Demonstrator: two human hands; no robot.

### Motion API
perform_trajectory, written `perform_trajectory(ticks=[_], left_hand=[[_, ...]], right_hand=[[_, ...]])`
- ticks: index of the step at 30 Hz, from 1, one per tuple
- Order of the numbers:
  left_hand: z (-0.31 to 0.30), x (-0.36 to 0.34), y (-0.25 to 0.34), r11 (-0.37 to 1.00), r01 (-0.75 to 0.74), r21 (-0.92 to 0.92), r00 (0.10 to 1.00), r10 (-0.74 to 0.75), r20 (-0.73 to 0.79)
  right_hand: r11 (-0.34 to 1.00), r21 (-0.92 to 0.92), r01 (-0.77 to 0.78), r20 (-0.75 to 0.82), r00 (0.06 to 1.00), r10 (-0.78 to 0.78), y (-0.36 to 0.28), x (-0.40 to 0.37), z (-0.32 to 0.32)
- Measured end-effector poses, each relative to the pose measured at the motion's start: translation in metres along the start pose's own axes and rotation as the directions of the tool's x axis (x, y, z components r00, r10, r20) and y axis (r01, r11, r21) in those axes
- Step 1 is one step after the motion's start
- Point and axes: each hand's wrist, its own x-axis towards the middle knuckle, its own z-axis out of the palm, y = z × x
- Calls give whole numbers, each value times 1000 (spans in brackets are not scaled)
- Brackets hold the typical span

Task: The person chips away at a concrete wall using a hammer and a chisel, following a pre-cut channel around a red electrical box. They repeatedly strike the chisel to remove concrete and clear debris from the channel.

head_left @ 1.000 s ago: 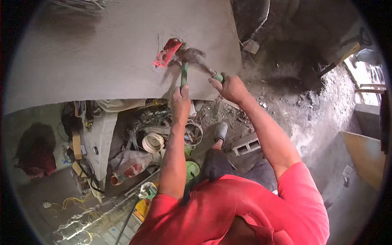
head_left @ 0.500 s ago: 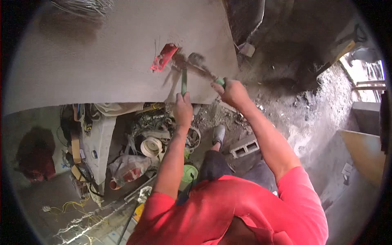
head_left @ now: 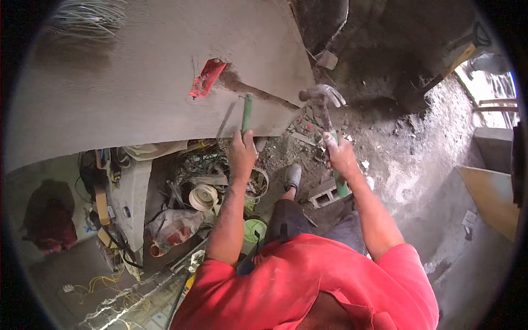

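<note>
My right hand (head_left: 342,157) is wrapped round the green grip of a claw hammer (head_left: 325,107), whose metal head is raised off to the right of the wall edge. In my left hand (head_left: 242,154) is a green chisel (head_left: 247,113), held upright with its top end free; its tip is hard to make out against the grey wall (head_left: 137,99). A red electrical box (head_left: 209,78) is set in the wall, left of the chisel. From beside the box a dark groove (head_left: 264,94) runs right to the wall's edge.
A bundle of wires (head_left: 91,16) hangs at upper left. Below lie a white bucket (head_left: 203,198), a green bucket (head_left: 254,231) and a plastic bag (head_left: 173,225). A concrete block (head_left: 325,197) sits by my feet, among rubble. A shovel (head_left: 454,63) stands at right.
My right hand has swung the hammer back, away from the chisel, to the right and down. The chisel stays near the same place in my left hand. The view has shifted slightly.
</note>
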Motion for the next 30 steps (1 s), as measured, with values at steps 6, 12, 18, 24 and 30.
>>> perform_trajectory(ticks=[6, 12, 18, 24, 30], left_hand=[[-6, 15, 29, 993, 113, 19, 992, -114, 59], [-6, 23, 31, 968, 207, -141, 976, -195, 91], [-9, 23, 23, 993, 74, -91, 997, -71, 35], [3, 35, -21, 989, -136, -57, 990, 138, 29], [-11, 32, -12, 925, 236, -298, 968, -196, 157]], right_hand=[[986, -3, 170, 2, 986, -170, -34, -7, 4], [964, 115, 241, -41, 970, -238, -73, -2, 14], [883, -88, 461, -41, 884, -466, -73, 39, 71], [847, 88, 524, -92, 851, -517, -137, 4, 35], [791, -270, 550, 38, 827, -562, -116, 48, 64]])
